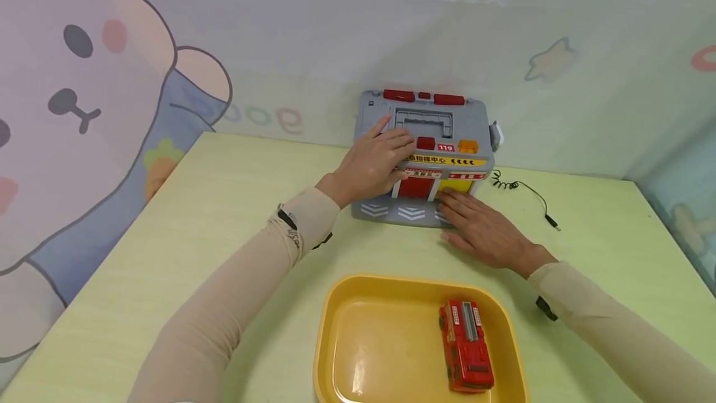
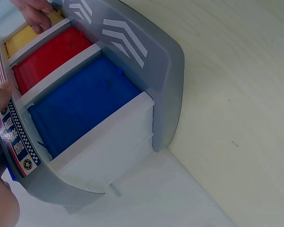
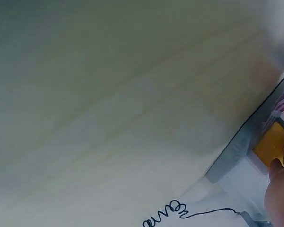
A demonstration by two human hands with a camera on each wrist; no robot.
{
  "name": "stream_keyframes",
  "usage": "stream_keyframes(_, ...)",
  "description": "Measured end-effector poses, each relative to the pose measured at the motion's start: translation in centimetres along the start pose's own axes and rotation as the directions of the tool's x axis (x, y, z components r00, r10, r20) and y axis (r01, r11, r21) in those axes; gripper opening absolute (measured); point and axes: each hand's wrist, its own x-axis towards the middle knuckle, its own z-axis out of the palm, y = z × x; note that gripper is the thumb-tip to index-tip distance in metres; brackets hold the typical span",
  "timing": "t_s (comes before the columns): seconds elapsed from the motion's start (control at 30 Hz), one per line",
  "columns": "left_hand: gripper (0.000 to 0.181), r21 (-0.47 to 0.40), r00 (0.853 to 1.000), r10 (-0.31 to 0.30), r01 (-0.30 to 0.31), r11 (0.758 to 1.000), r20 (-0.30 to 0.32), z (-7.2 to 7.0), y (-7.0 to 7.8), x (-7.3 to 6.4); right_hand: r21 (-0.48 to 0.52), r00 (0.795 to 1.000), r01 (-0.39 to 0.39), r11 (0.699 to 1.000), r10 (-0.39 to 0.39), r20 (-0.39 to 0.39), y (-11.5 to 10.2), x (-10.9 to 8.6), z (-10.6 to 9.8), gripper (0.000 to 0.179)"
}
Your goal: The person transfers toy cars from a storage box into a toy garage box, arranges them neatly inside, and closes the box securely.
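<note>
A grey toy fire station (image 1: 341,204) stands against the back wall, with red (image 2: 54,56), blue (image 2: 85,104) and yellow (image 3: 273,144) doors along its front. My left hand (image 1: 371,163) rests on its roof, fingers spread over the top and thumb on the sign strip at the front edge. At the right end of the front, my right hand (image 1: 483,232) reaches its fairly straight fingers to the yellow door, palm low over the table. In the left wrist view, fingertips (image 2: 35,19) touch that door. All three doors are down.
Nearest me, a yellow tray (image 1: 386,334) holds a red toy fire truck (image 1: 467,347) on its right side. A thin black coiled cable (image 1: 531,190) with a plug lies right of the station. Behind the pale green table (image 1: 268,179) hangs a printed cloth wall (image 1: 313,48).
</note>
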Motion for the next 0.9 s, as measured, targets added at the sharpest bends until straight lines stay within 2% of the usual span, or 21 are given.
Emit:
stream_keyframes(0.23, 0.054, 0.006, 1.0, 0.012, -0.012, 1.0, 0.011, 0.1, -0.2, 0.1, 0.07, 0.999, -0.039, 0.997, 0.041, -0.027, -0.2, -0.3, -0.8, 0.061)
stream_keyframes(0.43, 0.055, 0.006, 1.0, 0.02, -0.02, 1.0, 0.002, -0.1, -0.4, 0.0, 0.13, 0.997, -0.082, 0.988, 0.082, 0.0, -0.7, -0.4, -1.5, 0.062)
stream_keyframes(0.7, 0.054, -0.003, 1.0, 0.021, -0.021, 1.0, -0.016, 0.1, -0.6, -0.1, 0.156, 0.997, -0.074, 0.985, 0.078, -0.023, -1.2, -0.7, -1.9, 0.063)
stream_keyframes(0.9, 0.054, -0.035, 0.999, 0.018, -0.019, 0.999, -0.029, 0.2, -0.6, -0.1, 0.169, 0.994, -0.08, 0.982, 0.091, -0.059, -1.6, -0.8, -3.2, 0.06)
